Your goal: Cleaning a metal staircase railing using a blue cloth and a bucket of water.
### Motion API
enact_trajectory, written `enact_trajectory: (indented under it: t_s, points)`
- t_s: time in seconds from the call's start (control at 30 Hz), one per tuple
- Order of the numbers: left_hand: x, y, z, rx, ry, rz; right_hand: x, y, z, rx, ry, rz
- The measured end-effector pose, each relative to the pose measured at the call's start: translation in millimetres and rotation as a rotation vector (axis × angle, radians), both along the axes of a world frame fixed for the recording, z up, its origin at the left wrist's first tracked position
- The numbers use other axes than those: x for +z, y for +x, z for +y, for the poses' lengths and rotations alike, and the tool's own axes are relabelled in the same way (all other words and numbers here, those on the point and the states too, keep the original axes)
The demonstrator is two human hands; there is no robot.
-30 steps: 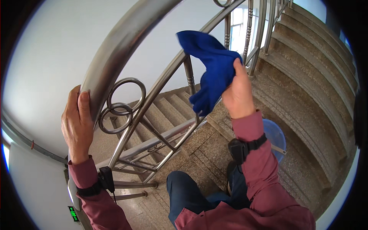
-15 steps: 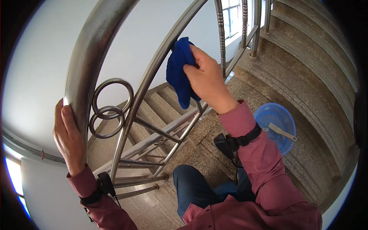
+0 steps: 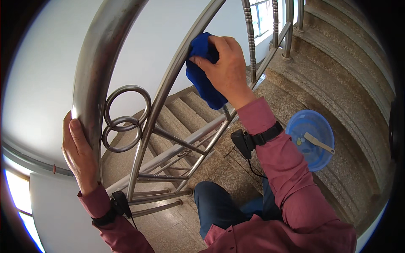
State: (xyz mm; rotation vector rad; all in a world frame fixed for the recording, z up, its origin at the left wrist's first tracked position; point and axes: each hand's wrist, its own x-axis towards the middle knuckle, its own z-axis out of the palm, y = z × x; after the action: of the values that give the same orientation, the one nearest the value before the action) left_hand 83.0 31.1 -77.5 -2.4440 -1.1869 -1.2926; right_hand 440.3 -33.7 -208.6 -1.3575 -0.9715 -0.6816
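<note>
My right hand (image 3: 226, 69) grips a blue cloth (image 3: 205, 86) between thumb and fingers. The cloth is pressed to the thinner metal rail (image 3: 173, 74) of the stair railing, and its lower part hangs loose beside the rail. At the left, my left hand (image 3: 79, 147) is wrapped round the thick metal handrail (image 3: 95, 63), thumb on the near side; its other fingers are mostly hidden behind the rail. Two joined metal rings (image 3: 128, 87) fill the gap between the handrail and the thinner rail.
A blue plastic basin (image 3: 324, 162) with a light-handled tool (image 3: 319, 143) in it stands at the right by the stone steps (image 3: 333, 63). More steps (image 3: 177, 111) descend beyond the railing. Ribbed metal balusters (image 3: 249, 38) rise near the window (image 3: 262, 19).
My right hand has turned and shifted slightly, bringing the cloth against the thinner rail. The whole view has moved a little; my left hand stays on the handrail.
</note>
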Motion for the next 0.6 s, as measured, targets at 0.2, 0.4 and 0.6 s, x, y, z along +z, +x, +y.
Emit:
enact_trajectory:
  t_s: [0.2,0.4,0.6]
  points:
    - [1,-6,3,0.017,-0.004,0.015,-14,-7,22,0.076,0.031,-0.042]
    - [1,-2,2,-0.015,0.003,0.001,-14,-6,28,0.276,0.053,0.147]
    - [0,-3,1,-0.001,-0.002,-0.006,-10,-5,19,0.535,0.041,0.381]
